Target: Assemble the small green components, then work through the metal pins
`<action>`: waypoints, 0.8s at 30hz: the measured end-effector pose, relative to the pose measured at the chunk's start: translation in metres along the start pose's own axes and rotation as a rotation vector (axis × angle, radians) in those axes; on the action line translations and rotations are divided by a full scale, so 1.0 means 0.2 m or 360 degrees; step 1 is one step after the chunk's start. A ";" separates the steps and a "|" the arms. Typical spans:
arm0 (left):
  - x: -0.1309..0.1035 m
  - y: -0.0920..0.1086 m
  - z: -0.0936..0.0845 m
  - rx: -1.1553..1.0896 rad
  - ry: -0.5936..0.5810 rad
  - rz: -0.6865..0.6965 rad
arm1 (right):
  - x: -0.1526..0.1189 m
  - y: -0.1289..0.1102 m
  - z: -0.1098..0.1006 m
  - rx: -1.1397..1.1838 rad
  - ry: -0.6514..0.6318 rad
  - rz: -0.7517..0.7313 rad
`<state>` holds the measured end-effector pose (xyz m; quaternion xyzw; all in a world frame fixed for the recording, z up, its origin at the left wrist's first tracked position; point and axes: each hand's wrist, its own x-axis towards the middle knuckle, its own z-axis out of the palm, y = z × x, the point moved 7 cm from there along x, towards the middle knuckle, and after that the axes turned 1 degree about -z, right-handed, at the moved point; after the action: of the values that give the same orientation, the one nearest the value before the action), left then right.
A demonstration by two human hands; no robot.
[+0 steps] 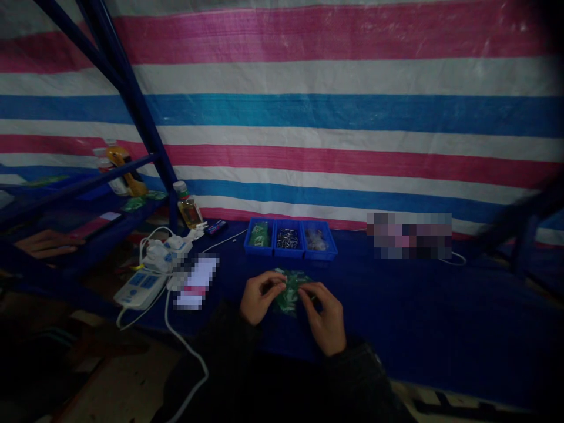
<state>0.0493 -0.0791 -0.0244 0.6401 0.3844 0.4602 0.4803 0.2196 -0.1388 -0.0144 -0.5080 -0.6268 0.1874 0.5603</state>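
A green, shiny plastic packet or small heap of packets (289,298) with pale print lies on the blue table in front of me. My left hand (259,296) is at its left edge, thumb and forefinger pinched together. At the right edge, my right hand (325,317) is also closed in a pinch. What sits between the fingertips is too small and dim to make out. Just beyond stand three blue bins: one with green packets (259,235), one with small metal pieces (287,239), and one with clear plastic pieces (315,241).
Left of the bins are a bottle (189,205), a lit phone (198,283), and a white power strip (140,289) with plugs and cables. A blurred item (409,235) lies at the right. Another person's hand (50,242) rests beyond a blue frame post (147,126).
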 end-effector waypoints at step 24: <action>-0.04 0.12 -0.01 0.0372 0.0015 0.0244 | -0.03 0.02 -0.03 0.0097 0.0076 0.0123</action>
<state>0.0459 -0.0918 -0.0035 0.7170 0.3876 0.4507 0.3641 0.2256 -0.1442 -0.0192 -0.5188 -0.5872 0.2158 0.5827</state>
